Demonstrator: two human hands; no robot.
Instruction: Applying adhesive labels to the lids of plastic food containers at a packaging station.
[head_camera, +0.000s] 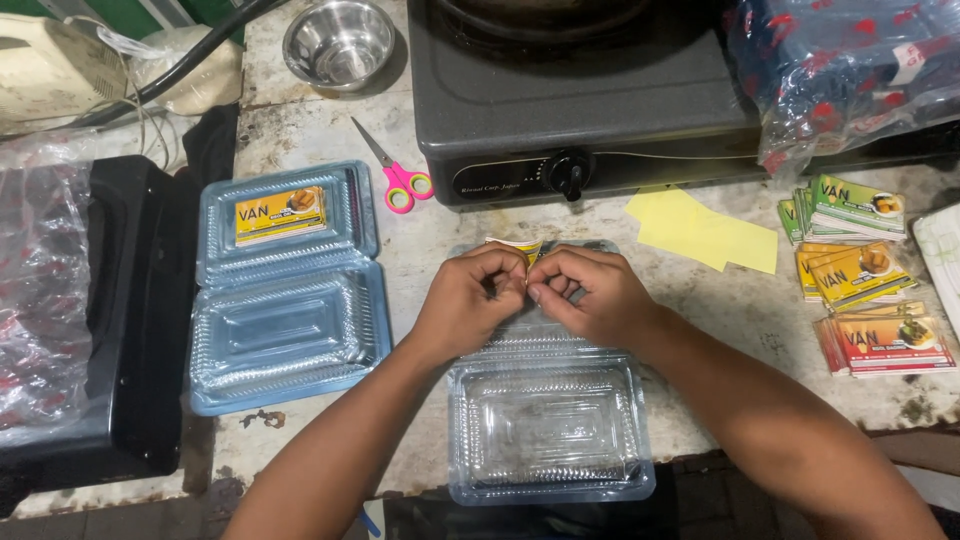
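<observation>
My left hand (468, 298) and my right hand (592, 292) meet at the fingertips over an open clear plastic clamshell box (548, 425). Together they pinch a small yellow sticker label (518, 246), which sticks out above the left fingers. The box's lid lies under both hands, mostly hidden. To the left lies a second open clamshell box (288, 290) with a yellow label stuck on its lid.
Pink-handled scissors (398, 178) lie by a dark gas stove (580, 100). Yellow backing papers (700, 232) and stacks of labels (860, 275) sit at the right. A steel bowl (338, 42) stands at the back. A black appliance (140, 310) is at the left.
</observation>
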